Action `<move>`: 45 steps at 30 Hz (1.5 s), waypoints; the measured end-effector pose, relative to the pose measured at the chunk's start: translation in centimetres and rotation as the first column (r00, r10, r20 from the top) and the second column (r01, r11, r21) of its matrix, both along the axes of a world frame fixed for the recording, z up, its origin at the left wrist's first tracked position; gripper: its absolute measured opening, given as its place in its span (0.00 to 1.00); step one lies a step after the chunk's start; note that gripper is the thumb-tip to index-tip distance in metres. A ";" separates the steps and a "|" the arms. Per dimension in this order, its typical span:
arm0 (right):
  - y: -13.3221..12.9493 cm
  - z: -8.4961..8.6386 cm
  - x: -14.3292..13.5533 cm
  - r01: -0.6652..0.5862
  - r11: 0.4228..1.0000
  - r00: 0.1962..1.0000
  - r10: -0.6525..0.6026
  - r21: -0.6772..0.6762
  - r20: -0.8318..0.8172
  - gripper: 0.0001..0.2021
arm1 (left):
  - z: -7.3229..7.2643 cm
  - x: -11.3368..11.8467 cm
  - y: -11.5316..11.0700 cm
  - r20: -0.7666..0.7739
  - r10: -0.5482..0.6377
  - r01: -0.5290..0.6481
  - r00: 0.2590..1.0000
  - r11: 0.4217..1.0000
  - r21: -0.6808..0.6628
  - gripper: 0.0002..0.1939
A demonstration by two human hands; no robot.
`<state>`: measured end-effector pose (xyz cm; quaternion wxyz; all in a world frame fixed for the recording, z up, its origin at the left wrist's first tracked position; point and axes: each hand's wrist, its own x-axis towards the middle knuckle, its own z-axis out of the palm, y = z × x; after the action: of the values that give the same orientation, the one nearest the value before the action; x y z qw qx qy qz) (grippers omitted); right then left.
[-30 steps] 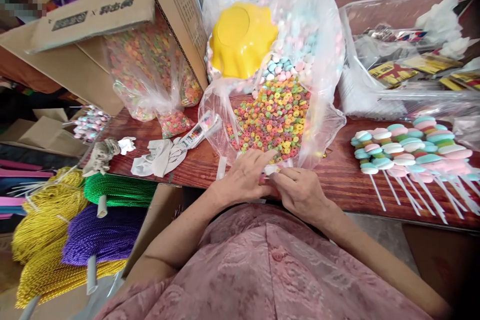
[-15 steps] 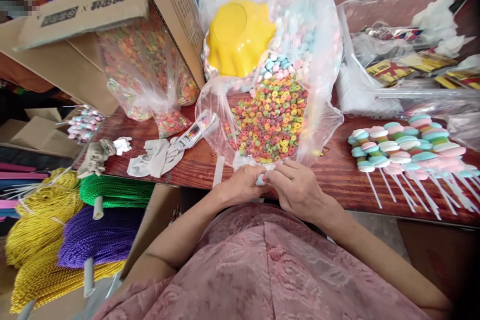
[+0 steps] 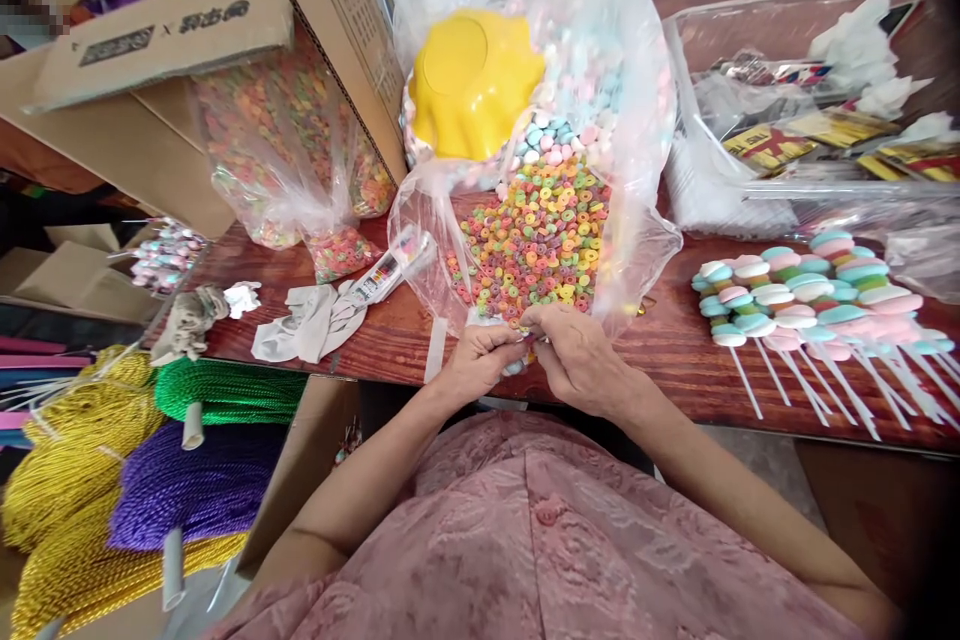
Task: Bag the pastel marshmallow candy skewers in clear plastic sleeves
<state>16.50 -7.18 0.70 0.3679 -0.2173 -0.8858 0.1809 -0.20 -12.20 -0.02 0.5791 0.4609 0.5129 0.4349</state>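
My left hand [image 3: 480, 360] is closed around a partly hidden candy skewer [image 3: 516, 367], whose pale blue and white pieces show below the fingers. Close beside it, my right hand [image 3: 581, 355] is pinched at the top of the left thumb, on a small yellowish piece that looks like a gummy ring; the fingers cover most of it. Just beyond both hands lies a heap of colourful gummy rings [image 3: 536, 245] in an open clear plastic bag [image 3: 420, 210]. Behind the rings are pink, white and blue marshmallow candies [image 3: 555, 138], with an upturned yellow bowl [image 3: 476, 85] on them.
Finished candy skewers [image 3: 802, 295] lie in a pile at the right. A clear plastic bin [image 3: 787, 188] with packets stands behind them. To the left are a cardboard box [image 3: 360, 30] with bagged gummies, white gloves [image 3: 307, 325] and coloured cord bundles [image 3: 202, 480] below the table edge.
My right hand has risen slightly, its fingertips now above the left thumb. My left hand has turned, and the pale candy has shifted below the fingers. The view has moved slightly.
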 end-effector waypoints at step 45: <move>-1.0 -2.1 2.5 0.049 0.994 0.934 -0.080 0.097 0.347 0.09 | 0.9 -1.8 0.7 -0.458 -0.576 0.620 0.677 0.781 -0.066 0.17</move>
<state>19.01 -8.15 -1.37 0.2191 -0.2588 -0.9366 0.0884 -2.01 -11.54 0.83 0.5303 0.7183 0.4327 0.1252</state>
